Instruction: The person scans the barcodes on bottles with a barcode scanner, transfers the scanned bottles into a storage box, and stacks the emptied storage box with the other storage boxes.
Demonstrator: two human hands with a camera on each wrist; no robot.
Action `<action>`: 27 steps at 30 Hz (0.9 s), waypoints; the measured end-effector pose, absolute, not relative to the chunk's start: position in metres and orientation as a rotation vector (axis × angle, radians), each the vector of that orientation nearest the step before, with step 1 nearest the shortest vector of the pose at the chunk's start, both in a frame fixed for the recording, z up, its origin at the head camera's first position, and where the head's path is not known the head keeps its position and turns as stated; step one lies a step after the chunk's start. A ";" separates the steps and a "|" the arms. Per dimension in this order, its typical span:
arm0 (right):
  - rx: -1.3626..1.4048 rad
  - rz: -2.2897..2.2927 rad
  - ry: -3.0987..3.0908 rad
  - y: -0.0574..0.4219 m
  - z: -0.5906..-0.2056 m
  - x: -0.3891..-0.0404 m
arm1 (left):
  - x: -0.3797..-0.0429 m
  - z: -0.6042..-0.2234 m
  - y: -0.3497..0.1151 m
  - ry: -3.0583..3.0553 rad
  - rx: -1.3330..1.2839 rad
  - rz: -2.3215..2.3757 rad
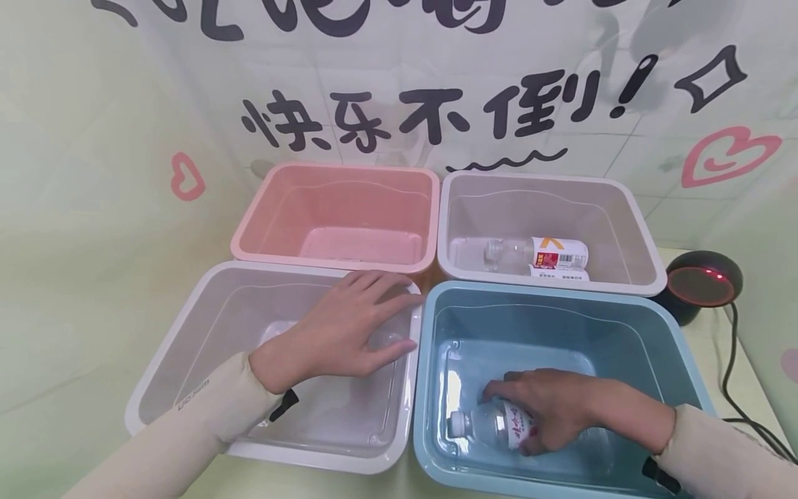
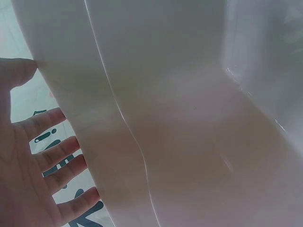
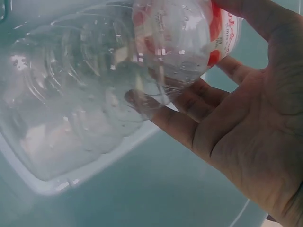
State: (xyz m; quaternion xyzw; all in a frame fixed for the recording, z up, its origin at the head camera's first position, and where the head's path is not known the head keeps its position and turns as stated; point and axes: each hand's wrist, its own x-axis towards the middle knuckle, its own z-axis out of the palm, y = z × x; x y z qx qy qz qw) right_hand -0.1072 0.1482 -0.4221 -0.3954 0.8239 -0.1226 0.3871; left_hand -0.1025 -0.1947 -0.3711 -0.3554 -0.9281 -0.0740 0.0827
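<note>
In the head view my right hand (image 1: pixel 555 405) reaches into the blue tub (image 1: pixel 536 326) and grips a clear plastic bottle (image 1: pixel 489 423) with a white and red label. The bottle lies on its side, white cap toward the left. Up close in the right wrist view, fingers and thumb curve around the labelled part of the ribbed bottle (image 3: pixel 71 94). My left hand (image 1: pixel 349 326) is over the front grey tub (image 1: pixel 206 339), fingers spread and holding nothing. From the left wrist, its fingertips (image 2: pixel 85 198) appear right along the tub's rim.
Behind stand a pink tub (image 1: pixel 355 201) and a second grey tub (image 1: pixel 530 204), which contains a bottle (image 1: pixel 561 253) with a white label and another partly hidden label. A black round device (image 1: pixel 704 277) with red lights and a cable (image 1: pixel 729 367) sits at the right.
</note>
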 end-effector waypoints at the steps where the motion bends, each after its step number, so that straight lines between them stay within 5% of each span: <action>1: -1.015 -0.320 2.103 0.148 -0.421 -0.107 | -0.102 -0.371 -0.195 -2.771 -1.061 -0.223; 27: -1.038 -0.420 2.288 0.160 -0.364 -0.114 | -0.103 -0.370 -0.195 -2.775 -1.065 -0.213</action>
